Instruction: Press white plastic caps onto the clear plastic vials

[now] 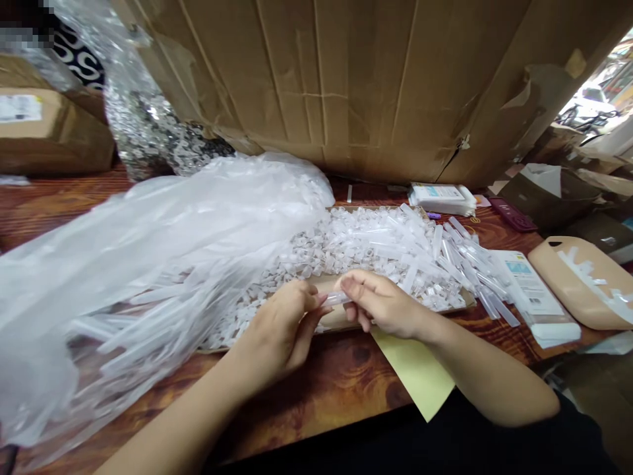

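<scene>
A: In the head view, where is the clear tube (336,299)?
B: Between the two hands, spanning the gap from one set of fingertips to the other. It is held above the near side of a shallow cardboard tray (324,282), which sits towards the front edge of the desk (346,389).
A: And the hands?
B: The left hand (284,320) pinches one end of it between thumb and forefinger, the other fingers curled under. The right hand (383,305) has thumb and fingertips closed on the other end, its lower fingers loosely bent.
A: What does it look like?
B: Short, slim and see-through, with a whitish shine along it. It lies almost level, the right end slightly higher. Whether its ends are open I can't tell; the fingers cover them.
A: What's around it?
B: Many small clear pieces (356,231) fill much of the tray. A cloudy plastic bag (212,211) spreads towards the desk's left side, longer tubes (459,254) spill over the tray's right edge, and a yellow sheet (415,373) pokes out below the right forearm at the front edge.
</scene>
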A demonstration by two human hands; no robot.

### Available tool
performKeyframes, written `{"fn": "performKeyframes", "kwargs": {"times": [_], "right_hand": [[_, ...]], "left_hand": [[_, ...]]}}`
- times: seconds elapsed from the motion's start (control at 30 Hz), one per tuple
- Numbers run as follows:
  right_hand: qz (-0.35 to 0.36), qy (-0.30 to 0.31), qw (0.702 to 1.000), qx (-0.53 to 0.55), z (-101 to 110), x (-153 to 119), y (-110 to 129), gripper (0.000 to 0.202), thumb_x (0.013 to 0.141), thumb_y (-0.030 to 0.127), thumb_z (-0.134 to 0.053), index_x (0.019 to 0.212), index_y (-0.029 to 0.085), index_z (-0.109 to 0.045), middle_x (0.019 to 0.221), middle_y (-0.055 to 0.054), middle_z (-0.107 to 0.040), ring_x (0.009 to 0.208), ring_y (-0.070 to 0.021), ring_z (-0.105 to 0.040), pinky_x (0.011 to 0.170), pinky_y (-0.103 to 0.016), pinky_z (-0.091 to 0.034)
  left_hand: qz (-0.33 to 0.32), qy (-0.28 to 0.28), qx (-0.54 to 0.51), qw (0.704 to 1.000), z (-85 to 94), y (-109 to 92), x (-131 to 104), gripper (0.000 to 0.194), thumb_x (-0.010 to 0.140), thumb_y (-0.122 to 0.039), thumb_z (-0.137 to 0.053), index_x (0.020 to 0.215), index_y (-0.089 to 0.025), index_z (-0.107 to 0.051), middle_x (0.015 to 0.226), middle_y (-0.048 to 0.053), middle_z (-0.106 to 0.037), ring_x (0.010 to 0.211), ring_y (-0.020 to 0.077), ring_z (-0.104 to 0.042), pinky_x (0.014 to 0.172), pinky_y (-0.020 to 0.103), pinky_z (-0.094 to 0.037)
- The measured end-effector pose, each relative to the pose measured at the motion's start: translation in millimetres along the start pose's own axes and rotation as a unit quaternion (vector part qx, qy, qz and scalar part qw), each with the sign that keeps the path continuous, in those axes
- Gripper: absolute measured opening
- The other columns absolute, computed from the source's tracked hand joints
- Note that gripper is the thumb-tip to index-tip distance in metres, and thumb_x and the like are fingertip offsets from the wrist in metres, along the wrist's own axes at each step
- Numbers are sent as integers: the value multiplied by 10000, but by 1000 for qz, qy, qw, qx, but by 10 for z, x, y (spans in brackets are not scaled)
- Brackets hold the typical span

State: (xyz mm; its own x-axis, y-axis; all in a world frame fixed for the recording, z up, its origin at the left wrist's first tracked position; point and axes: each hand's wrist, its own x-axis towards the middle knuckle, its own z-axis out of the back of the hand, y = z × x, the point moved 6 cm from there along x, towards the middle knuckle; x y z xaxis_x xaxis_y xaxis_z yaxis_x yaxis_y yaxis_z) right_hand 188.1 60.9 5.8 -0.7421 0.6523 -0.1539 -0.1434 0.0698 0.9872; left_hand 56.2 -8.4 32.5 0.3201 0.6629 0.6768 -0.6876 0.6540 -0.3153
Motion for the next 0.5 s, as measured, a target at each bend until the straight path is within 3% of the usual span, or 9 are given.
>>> {"fn": "performKeyframes", "kwargs": {"times": [0.07,0.2,0.27,0.3,0.33,0.4,0.43,0.47,0.5], "right_hand": [[48,-15,998,-47,-5,-14,64,237,992,414,-569,887,201,-559,685,65,-553,532,-62,-503,532,-193,-409],[-3,6,997,-78,-41,-35,70,221,1006,358,-504,861,200,-561,638,71,-530,458,-67,-447,482,-214,-372],[39,-36,989,-139,68,-56,190,244,1000,380,-506,849,202,-579,647,51,-561,498,-89,-490,513,-230,-390],[86,-84,974,-191,179,-78,294,243,999,381,-504,859,204,-595,678,32,-590,554,-107,-532,553,-243,-411],[139,-151,945,-253,323,-116,412,239,1000,377,-499,876,206,-610,727,7,-624,629,-130,-571,605,-260,-430],[212,-311,843,-383,663,-225,627,244,1010,363,-471,919,203,-632,854,-50,-677,776,-177,-613,707,-302,-443],[213,-379,785,-440,836,-261,689,262,1013,370,-464,924,196,-638,896,-78,-692,817,-201,-618,733,-321,-437],[192,-427,738,-486,1003,-267,718,280,1014,380,-461,927,188,-645,914,-101,-703,830,-222,-621,730,-330,-428],[162,-447,707,-524,1149,-237,720,292,1013,386,-460,933,181,-652,922,-117,-713,834,-236,-624,716,-329,-420]], "left_hand": [[-4,1,7,1000,-27,-4,-8,220,932,-38,-525,943,-241,-439,809,-1,-559,637,135,-504,583,259,-444],[-50,17,33,998,-12,-58,7,193,946,-61,-529,913,-237,-455,779,6,-600,648,161,-523,616,290,-444],[-10,33,16,999,77,59,35,87,968,-175,-551,954,-233,-487,837,22,-637,721,183,-589,664,303,-474],[29,39,16,999,149,167,45,55,975,-254,-555,984,-230,-506,870,30,-646,765,199,-613,696,315,-488],[79,52,32,995,228,305,42,112,972,-330,-557,1007,-229,-523,916,41,-657,820,221,-628,741,336,-498],[204,58,137,968,456,652,-20,164,980,-391,-511,950,-232,-535,922,47,-644,905,268,-612,874,413,-481],[272,63,189,941,574,841,-90,177,981,-393,-488,936,-228,-535,960,65,-633,980,302,-598,947,473,-460],[334,30,229,914,723,1012,-173,170,975,-368,-463,926,-223,-538,995,84,-617,1033,341,-577,985,546,-432],[368,12,233,900,815,1161,-252,164,964,-350,-455,944,-217,-549,1034,105,-605,1069,381,-560,994,629,-399]]}}
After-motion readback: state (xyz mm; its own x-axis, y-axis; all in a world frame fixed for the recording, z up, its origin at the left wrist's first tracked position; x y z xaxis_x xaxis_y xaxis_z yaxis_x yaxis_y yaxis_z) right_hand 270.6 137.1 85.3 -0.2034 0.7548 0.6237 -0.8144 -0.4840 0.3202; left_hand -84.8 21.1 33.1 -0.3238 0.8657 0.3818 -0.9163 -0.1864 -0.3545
